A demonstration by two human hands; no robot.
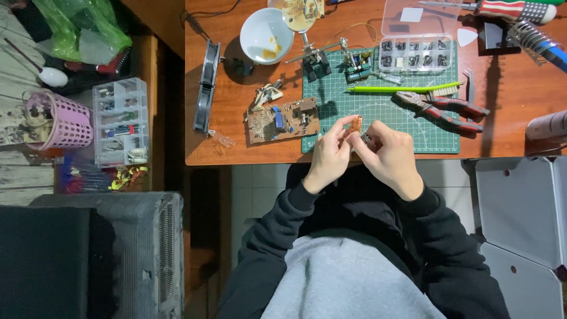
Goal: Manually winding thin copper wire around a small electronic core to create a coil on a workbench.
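Both hands pinch small copper-coloured part (355,124) at near edge of green cutting mat (384,112): left hand (328,158), right hand (391,158), fingers closed.

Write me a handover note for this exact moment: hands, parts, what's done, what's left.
Left hand: fingertips pinch a small orange-brown part at the desk's near edge.
Right hand: pinching the same part from the other side; something small and dark shows in its grip, too small to identify.
Circuit board: flat on the desk, left of the hands, partly on the green mat, untouched.
Pliers: on the mat, right of the hands.
Done: part is off the desk, in both hands.
Left: part not yet set on the board or mat.
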